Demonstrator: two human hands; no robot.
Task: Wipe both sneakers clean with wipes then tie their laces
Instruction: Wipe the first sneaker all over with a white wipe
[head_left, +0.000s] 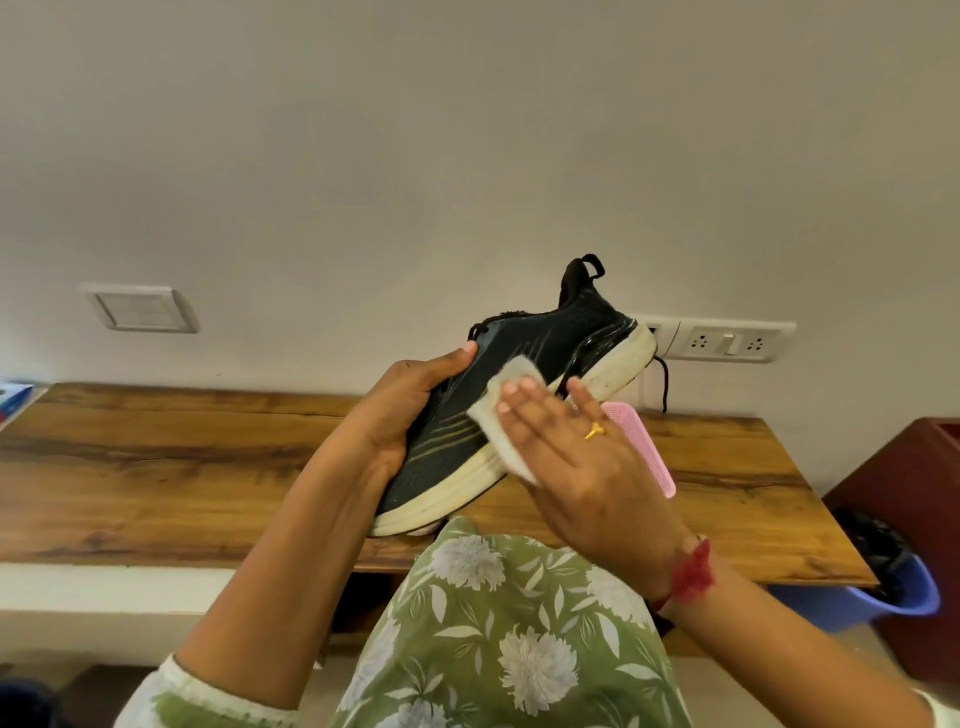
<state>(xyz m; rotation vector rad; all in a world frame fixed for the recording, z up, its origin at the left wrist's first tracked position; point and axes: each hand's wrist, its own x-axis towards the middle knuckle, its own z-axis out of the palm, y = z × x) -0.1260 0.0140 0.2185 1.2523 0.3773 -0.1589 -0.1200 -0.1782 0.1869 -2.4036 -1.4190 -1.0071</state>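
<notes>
Head view: my left hand (410, 410) is gripping the black sneaker (519, 395), holding it tilted above the desk (182, 467) near its front edge. My right hand (582, 457), fingers flat and open, is pressing a white wipe (501, 415) against the sneaker's side.

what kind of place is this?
Probably a room in a home, not a workshop: a wooden table against a plain painted wall, wall sockets above it, and a blue plastic tub beside a dark wooden piece at the right.
</notes>
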